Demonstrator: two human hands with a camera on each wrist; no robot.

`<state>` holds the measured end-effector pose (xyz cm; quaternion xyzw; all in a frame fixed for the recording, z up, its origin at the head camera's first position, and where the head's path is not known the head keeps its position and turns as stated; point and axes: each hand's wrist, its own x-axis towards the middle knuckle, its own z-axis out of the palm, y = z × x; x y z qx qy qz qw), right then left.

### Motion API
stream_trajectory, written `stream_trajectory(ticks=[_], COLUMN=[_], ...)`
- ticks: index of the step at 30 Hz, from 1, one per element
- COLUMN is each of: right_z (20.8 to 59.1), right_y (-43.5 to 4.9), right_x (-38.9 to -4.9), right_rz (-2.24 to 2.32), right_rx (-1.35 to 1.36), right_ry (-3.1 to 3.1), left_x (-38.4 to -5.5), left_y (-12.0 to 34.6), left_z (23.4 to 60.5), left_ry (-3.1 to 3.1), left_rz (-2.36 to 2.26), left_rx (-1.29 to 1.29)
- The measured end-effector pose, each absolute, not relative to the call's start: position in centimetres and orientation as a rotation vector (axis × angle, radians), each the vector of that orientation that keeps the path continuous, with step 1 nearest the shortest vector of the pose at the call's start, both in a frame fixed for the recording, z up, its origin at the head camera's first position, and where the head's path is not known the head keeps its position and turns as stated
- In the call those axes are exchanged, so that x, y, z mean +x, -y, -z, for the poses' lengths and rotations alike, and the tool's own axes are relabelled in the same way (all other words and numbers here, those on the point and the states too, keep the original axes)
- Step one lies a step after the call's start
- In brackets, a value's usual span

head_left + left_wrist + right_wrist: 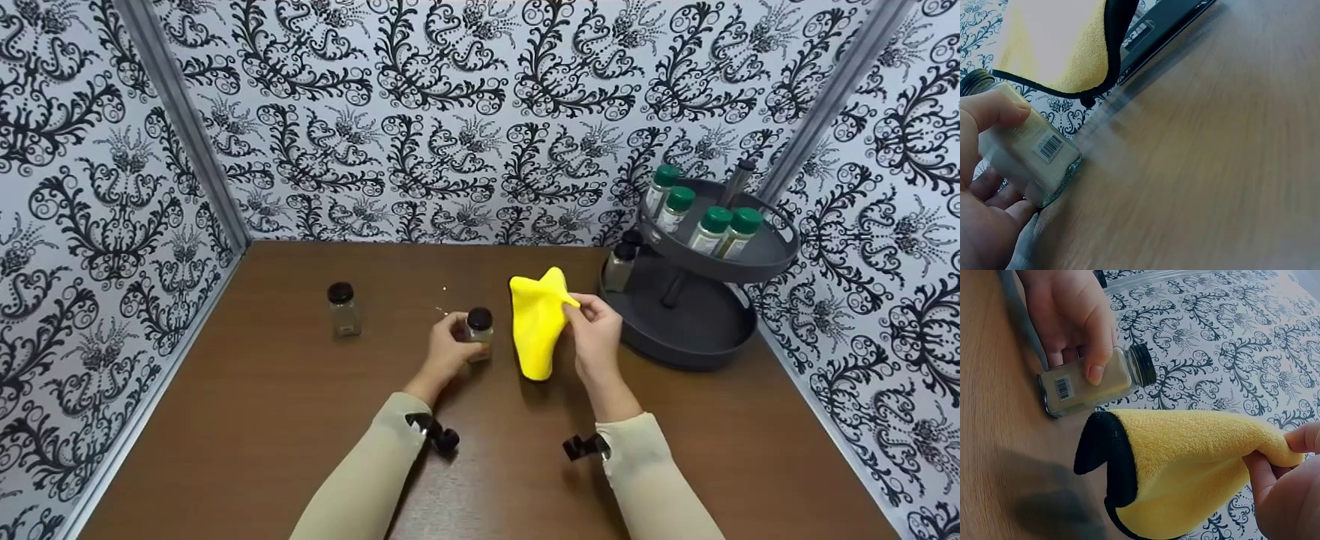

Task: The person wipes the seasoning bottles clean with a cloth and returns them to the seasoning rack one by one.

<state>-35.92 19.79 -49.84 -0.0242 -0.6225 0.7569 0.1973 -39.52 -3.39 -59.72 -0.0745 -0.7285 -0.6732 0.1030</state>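
Note:
A square glass spice jar (1033,146) with a black lid and a barcode label is gripped by my left hand (451,346), thumb on one side and fingers on the other. In the head view the jar stands upright near the middle of the brown table. My right hand (598,330) pinches one corner of a yellow cloth (537,322) with black edging. The cloth hangs down from those fingers (1264,467), just right of the jar, its lower end close over the table.
A second black-lidded jar (343,309) stands to the left. At the right, a dark two-tier round rack (690,337) carries several green-capped bottles (711,229) above and black-lidded jars (619,266) below. Small pale specks (442,310) lie on the table (247,390). Patterned walls enclose it.

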Motion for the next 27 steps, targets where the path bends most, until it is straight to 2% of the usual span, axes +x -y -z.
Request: stream_trajectory(ticks=[4, 13, 18, 22, 27], right_z=[49.9, 49.7, 49.6, 49.7, 49.9], right_y=[-19.7, -19.6, -19.7, -19.7, -19.7], right_x=[-35.8, -35.9, -35.8, -35.8, -35.9], right_rz=[-2.12, -2.123, -2.135, -2.128, -2.117], right_rx=[-0.063, -0.048, -0.054, -0.07, -0.066], right_ry=[1.744, 1.733, 1.736, 1.727, 1.724], left_x=[-39.6, -41.4, -42.2, -42.3, -41.7], left_y=[3.8, 5.5, 5.8, 5.5, 5.2], left_z=[59.9, 60.5, 60.7, 60.7, 60.3], left_ry=[2.174, 2.169, 2.149, 2.172, 2.251], left_rz=[1.991, 2.083, 2.182, 2.176, 2.093], left_rx=[-0.294, -0.701, -0.825, -0.839, -0.705])
